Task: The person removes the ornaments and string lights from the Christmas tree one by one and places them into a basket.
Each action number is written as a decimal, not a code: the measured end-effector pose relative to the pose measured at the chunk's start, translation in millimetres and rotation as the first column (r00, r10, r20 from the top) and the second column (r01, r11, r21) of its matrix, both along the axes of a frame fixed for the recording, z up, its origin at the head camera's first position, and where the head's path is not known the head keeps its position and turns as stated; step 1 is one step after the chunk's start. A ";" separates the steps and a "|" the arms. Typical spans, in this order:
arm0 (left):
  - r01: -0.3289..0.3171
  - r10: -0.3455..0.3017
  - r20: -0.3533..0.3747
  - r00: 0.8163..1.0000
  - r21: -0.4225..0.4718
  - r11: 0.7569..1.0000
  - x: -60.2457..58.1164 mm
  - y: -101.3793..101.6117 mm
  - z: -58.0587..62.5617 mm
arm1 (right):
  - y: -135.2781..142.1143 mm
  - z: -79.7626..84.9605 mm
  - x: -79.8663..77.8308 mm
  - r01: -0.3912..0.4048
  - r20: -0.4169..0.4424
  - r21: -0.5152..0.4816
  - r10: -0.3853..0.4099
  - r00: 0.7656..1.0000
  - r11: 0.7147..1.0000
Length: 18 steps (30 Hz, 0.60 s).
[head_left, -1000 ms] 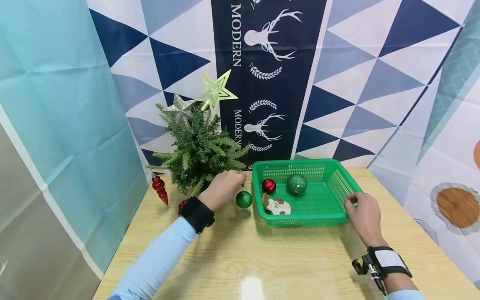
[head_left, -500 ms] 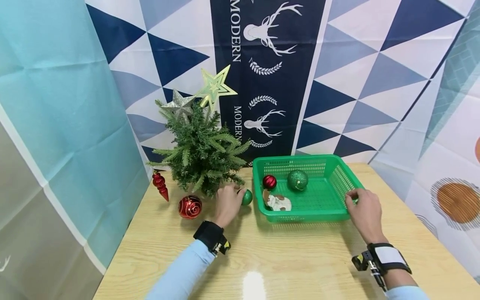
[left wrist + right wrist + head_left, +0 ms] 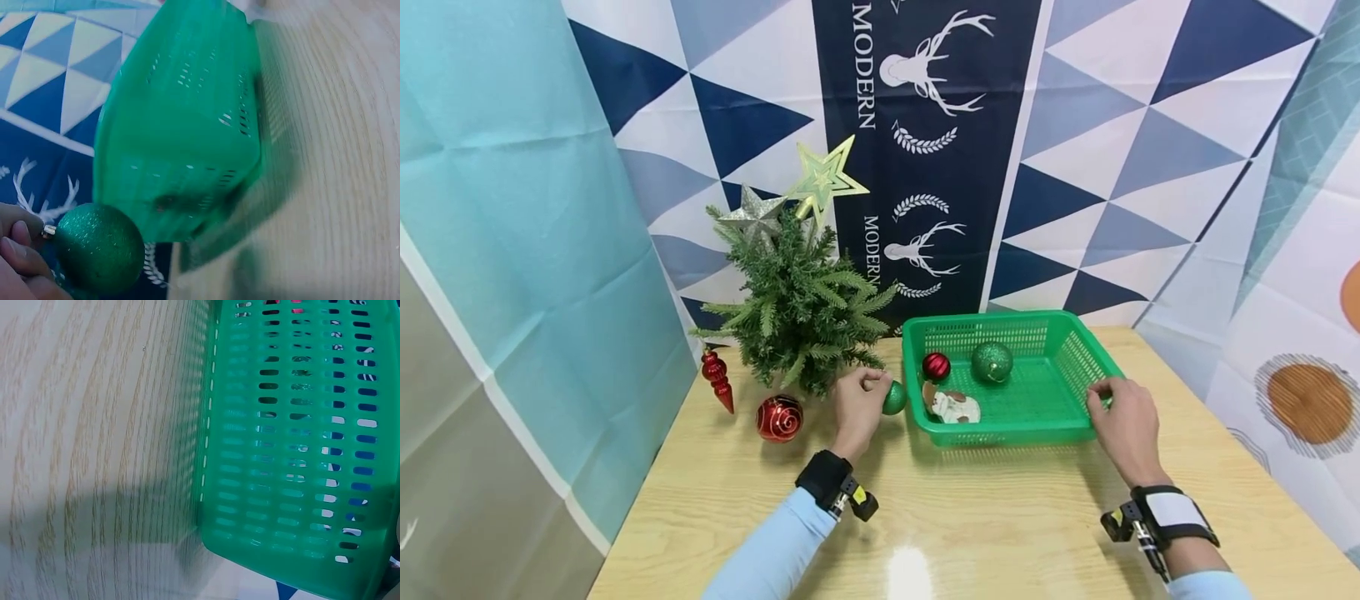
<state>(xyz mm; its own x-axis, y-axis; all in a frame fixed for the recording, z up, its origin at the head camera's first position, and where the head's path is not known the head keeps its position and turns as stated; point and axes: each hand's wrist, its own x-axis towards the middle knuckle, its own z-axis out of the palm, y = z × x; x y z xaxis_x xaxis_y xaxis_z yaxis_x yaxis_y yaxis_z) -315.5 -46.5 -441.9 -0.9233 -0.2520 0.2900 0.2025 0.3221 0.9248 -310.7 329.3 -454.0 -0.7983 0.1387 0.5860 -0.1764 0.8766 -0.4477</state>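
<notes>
In the head view my left hand (image 3: 859, 406) is just right of the tree's lower branches, pinching a green glittery bauble (image 3: 893, 398) near its top. The left wrist view shows the fingertips at the metal cap of this bauble (image 3: 100, 249), its round body free beside the green basket (image 3: 181, 125). Over on the right, my right hand (image 3: 1126, 425) grips the right rim of the green plastic basket (image 3: 1007, 433). Only a sliver of that hand shows at the edge of the right wrist view, beside the slotted basket wall (image 3: 287, 450).
The small artificial tree (image 3: 797, 308) carries a silver star (image 3: 752, 212) and a gold star (image 3: 826, 179). A red drop ornament (image 3: 718, 382) hangs at its left, a red bauble (image 3: 779, 418) low in front. Inside the basket are a red bauble (image 3: 936, 366), larger green bauble (image 3: 992, 362) and white-brown figure (image 3: 953, 407).
My left hand has turned and drawn slightly down from the branches, still with the green bauble, uncovering the red patterned bauble. The right hand stays at the basket rim.
</notes>
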 end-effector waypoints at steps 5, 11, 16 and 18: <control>-0.038 0.030 -0.111 0.993 -0.072 0.997 6.9 2.6 11.0 | 0.3 1.2 -0.3 0.005 -0.001 0.002 -0.005 1.000 1.000; -0.034 0.039 -0.107 0.993 0.048 0.998 10.3 0.8 19.0 | -1.5 1.2 -0.2 0.011 0.010 0.000 -0.011 1.000 1.000; -0.022 0.021 0.006 1.000 0.098 0.995 11.7 -1.7 20.5 | -1.4 0.5 0.2 0.014 0.006 0.004 -0.014 1.000 1.000; -0.002 -0.004 0.057 0.998 0.115 0.993 12.4 -2.6 19.2 | -0.9 0.8 0.2 0.011 0.002 0.007 -0.011 1.000 1.000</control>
